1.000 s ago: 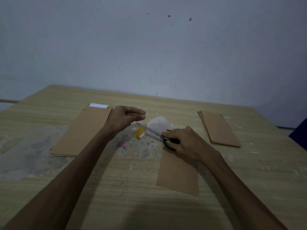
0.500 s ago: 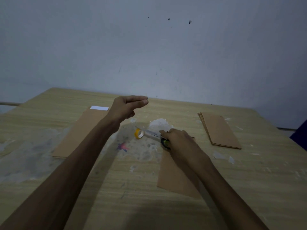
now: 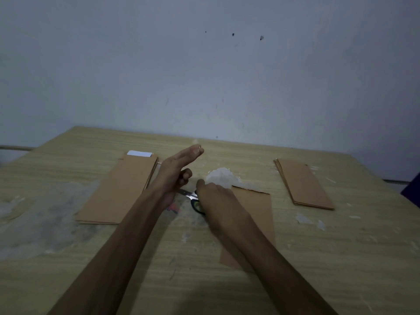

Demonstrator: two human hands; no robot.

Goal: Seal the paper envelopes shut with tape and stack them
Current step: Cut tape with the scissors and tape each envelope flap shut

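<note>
L hand [image 3: 176, 172] was raised above the table [image 3: 341, 258], index & thumb stretched fwd w/ tips pinched together; whether tape sat between them, couldn't tell. R hand [image 3: 216, 201] was down, curled over the scissors [image 3: 193, 198], beside the middle envelope [image 3: 259, 214]. Envelope stack [image 3: 118, 189] lay left; another stack [image 3: 304, 185] lay right, well apart.
</note>
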